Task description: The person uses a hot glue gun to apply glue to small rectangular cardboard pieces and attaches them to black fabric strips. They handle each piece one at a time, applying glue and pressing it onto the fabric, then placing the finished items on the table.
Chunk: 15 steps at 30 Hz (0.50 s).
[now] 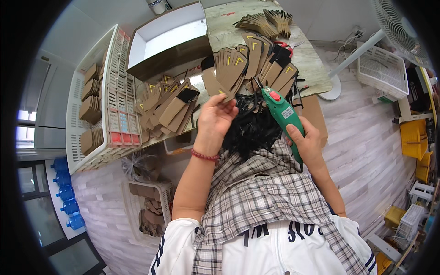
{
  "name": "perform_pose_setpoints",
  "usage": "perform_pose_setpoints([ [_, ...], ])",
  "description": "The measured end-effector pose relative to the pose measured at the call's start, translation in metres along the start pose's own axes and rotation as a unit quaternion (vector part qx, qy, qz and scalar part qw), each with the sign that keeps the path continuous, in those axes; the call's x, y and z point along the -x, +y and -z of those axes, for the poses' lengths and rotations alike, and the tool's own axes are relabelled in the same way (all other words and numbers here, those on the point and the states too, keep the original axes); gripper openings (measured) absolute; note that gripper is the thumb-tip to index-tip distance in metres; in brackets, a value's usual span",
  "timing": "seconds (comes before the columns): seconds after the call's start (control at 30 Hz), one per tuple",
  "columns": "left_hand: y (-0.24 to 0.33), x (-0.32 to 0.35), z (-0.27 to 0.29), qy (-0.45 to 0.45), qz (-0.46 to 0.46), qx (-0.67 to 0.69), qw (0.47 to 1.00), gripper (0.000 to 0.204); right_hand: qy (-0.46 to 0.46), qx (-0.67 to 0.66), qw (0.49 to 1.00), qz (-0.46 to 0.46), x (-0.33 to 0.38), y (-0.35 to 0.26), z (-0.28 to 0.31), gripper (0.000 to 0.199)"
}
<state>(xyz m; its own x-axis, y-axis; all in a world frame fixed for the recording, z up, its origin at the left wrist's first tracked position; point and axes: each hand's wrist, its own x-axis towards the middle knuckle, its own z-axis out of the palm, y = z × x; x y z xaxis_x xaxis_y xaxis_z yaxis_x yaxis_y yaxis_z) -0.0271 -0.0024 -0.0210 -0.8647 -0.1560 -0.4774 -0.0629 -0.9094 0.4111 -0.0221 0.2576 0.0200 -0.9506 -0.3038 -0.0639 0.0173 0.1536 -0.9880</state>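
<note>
Gripping a green tool [284, 114], the right hand [308, 143] rests beside black straps [251, 128]; the left hand [215, 120] pinches a brown card [211, 82] on the table [311, 64].

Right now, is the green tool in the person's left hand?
No, the green tool with the red button is gripped in the right hand, while the left hand touches a brown card tag.
</note>
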Motion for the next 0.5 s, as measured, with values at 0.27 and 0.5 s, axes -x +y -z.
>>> perform_pose_setpoints([
  [0.27,-0.013,0.016,-0.03,-0.115,-0.096,-0.064,0.987,0.011,-0.003,0.026,1.0,0.004,0.01,-0.001,-0.003,0.033],
  [0.5,-0.022,0.014,-0.034,-0.116,-0.147,-0.062,0.98,0.011,-0.005,0.014,1.0,0.009,0.009,-0.008,-0.009,0.033],
])
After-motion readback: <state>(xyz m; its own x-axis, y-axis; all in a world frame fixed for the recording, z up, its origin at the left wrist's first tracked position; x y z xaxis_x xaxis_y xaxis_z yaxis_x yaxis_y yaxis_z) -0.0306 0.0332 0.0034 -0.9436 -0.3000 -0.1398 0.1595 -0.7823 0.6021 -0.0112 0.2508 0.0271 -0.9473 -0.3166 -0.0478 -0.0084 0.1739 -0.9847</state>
